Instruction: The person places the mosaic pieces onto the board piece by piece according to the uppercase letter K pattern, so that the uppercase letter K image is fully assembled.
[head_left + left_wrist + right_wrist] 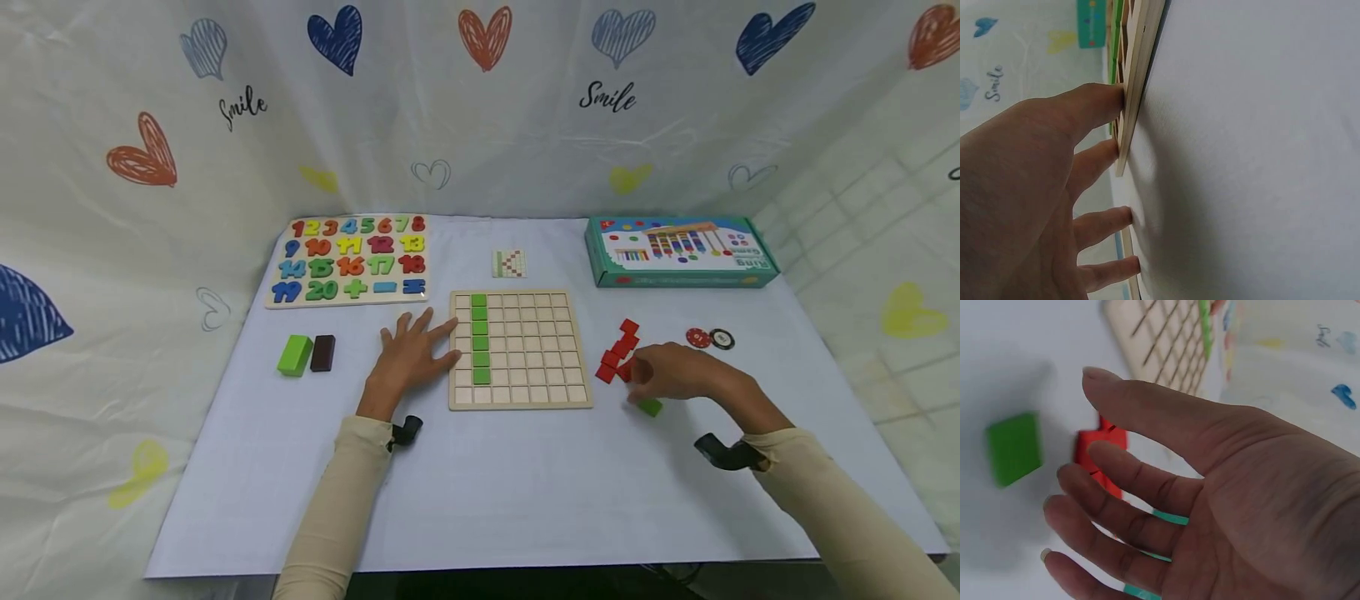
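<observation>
A wooden grid board lies in the middle of the white table, with a column of green squares in its second column. My left hand rests flat on the table. Its straight fingers touch the board's left edge. My right hand hovers to the right of the board, over a cluster of red blocks. The fingers are spread and loosely curved, holding nothing. A single green cube lies just below them, also visible as the green cube beside the red blocks.
At the back left is a coloured number puzzle, at the back right a teal game box, and between them a small pattern card. A green block and a brown block stand at the left. Two round discs lie at the right. A heart-print curtain surrounds the table.
</observation>
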A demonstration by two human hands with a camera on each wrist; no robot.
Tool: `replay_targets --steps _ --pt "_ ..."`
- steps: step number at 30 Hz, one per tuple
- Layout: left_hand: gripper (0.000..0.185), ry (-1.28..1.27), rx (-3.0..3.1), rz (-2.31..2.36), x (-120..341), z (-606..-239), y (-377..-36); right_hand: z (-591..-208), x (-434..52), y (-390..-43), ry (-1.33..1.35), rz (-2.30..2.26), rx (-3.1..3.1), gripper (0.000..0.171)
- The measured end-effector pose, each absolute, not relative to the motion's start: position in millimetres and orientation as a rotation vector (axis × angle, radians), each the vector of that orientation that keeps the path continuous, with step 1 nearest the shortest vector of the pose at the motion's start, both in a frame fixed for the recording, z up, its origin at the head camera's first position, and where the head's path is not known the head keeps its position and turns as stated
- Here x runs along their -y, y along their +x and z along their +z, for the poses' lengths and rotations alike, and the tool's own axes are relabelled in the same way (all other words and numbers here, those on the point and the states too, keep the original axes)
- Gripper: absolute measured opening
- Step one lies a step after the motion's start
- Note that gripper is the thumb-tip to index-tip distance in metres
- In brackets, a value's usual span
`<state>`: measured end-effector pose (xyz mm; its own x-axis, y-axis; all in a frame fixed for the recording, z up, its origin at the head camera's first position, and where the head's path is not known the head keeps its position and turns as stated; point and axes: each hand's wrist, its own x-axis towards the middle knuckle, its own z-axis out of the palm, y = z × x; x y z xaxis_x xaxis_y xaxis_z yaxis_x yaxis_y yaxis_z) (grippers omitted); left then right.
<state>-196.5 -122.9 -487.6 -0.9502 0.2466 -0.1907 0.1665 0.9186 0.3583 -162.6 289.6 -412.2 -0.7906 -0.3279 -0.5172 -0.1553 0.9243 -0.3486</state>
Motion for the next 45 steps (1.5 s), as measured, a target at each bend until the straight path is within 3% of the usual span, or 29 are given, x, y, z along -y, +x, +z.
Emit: replay_targets --steps 9,18,36,45 --pt "0.069 0.318 -2.844 0.525 123 -488 -196 -433 -317 -152 -0.241 -0.428 -2.442 0.044" --pt "0.069 0.316 -2.841 0.535 123 -489 -196 -433 -324 -150 -0.27 -0.531 -2.421 0.034" --pt "0.069 0.318 -2.839 0.532 123 -488 -194 -439 -327 -146 -0.261 -0.6 -2.444 0.035" --pt "0.069 0.32 -2.845 0.521 124 -488 -195 -426 -320 -149 -0.36 -0.672 -2.384 0.027"
